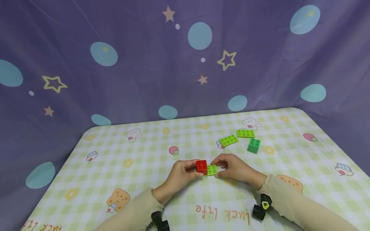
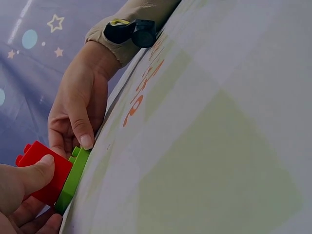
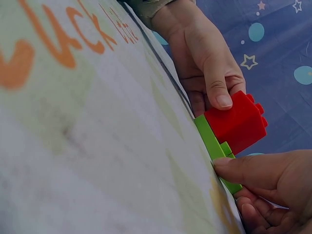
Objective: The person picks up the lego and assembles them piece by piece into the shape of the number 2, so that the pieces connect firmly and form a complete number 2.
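A red building block point(image 1: 201, 167) with studs on top sits on the left half of a flat light green building plate point(image 1: 212, 170), whose right-hand studs show. My left hand point(image 1: 180, 175) grips the red block between thumb and fingers, the thumb on its near face as the left wrist view shows. My right hand point(image 1: 235, 168) pinches the right end of the green plate; in the right wrist view its thumb point(image 3: 243, 168) lies along the plate's edge. The plate is low at the tablecloth.
Two more light green plates point(image 1: 229, 140) point(image 1: 245, 133) lie beyond my right hand, with a dark green block point(image 1: 253, 145) close by. The checked tablecloth point(image 1: 156, 141) reaches back to a purple curtain point(image 1: 138, 80). Each sleeve carries a black wrist camera point(image 1: 259, 211).
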### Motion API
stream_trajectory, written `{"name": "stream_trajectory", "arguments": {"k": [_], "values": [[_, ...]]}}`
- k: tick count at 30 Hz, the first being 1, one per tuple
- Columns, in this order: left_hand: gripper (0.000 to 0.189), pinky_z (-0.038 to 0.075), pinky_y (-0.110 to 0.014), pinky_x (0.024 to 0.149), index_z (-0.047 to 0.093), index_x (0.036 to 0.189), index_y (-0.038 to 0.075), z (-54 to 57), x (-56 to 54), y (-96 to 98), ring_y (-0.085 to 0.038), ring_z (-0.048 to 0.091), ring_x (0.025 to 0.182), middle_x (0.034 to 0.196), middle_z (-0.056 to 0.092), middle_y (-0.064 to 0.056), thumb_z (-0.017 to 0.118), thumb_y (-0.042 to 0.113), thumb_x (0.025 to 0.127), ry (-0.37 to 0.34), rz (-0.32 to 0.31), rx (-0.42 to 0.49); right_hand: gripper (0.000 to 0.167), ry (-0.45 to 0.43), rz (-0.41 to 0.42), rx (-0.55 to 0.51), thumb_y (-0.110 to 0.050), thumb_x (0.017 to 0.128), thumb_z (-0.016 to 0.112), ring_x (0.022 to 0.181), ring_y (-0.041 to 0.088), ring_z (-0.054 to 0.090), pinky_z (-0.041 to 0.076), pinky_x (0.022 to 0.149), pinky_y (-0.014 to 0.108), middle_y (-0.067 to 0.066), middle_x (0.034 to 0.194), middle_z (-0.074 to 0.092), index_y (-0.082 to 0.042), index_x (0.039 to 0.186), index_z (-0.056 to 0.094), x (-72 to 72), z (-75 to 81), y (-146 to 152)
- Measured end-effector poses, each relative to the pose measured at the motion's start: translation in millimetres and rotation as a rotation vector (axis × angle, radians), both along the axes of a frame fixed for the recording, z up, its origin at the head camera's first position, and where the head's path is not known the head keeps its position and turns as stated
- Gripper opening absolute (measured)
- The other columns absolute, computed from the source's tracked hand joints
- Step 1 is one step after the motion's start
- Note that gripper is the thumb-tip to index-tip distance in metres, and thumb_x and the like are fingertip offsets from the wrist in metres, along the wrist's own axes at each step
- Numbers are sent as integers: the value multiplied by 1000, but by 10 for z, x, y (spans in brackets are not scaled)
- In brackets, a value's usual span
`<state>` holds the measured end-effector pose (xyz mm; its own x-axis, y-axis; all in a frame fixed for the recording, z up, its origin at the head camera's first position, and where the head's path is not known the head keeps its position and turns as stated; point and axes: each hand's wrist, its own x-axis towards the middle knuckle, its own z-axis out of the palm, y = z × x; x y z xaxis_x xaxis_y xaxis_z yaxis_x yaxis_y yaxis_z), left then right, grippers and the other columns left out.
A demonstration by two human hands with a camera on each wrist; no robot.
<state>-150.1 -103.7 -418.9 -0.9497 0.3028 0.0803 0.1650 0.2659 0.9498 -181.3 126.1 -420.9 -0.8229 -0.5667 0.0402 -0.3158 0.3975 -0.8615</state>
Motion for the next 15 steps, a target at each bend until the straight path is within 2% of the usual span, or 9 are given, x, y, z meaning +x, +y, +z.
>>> {"name": "stream_trajectory", "arguments": {"k": [9, 15], "values": [[36, 52, -25, 82, 69, 110, -1, -18, -4, -6, -16, 67, 94, 107, 69, -13, 78, 7, 77, 4, 2, -27, 32, -10, -2, -10, -10, 74, 79, 89, 16, 56, 48, 78, 25, 2, 97, 63, -7, 104, 68, -1, -13, 5], [38, 53, -24, 79, 67, 112, -4, -37, 0, -17, -21, 67, 94, 107, 68, -18, 77, 4, 76, -21, 19, 16, 32, 0, -8, 4, -9, 74, 79, 90, 16, 56, 48, 79, 25, 1, 98, 63, -7, 104, 68, 4, -1, -10]]}}
